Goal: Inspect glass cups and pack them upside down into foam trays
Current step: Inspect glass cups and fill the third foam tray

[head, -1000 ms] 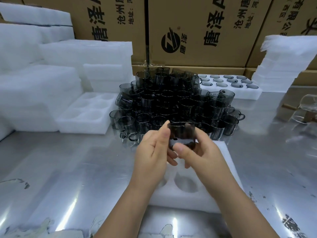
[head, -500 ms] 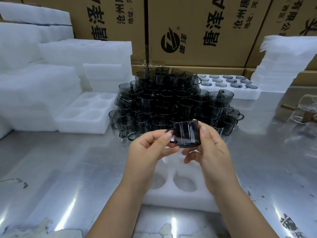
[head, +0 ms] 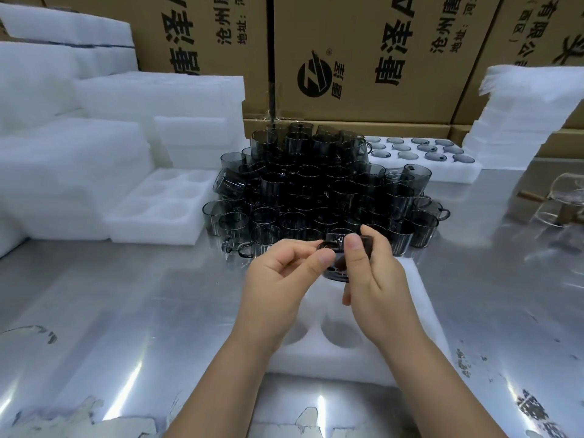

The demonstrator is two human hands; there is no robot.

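Both hands — left hand (head: 286,273), right hand (head: 376,279) — pinch a smoky ribbed glass cup (head: 337,267).

Shiny, smooth metal tabletop (head: 126,311) with bright glare streaks and scuffed patches near its front edge. Dark smoked glass cups (head: 316,191), glossy and see-through. White foam trays (head: 420,311), matt and finely textured. Brown cardboard boxes (head: 363,58), matt, printed in black. At far right, clear glassware (head: 565,197) with what may be a wooden handle.
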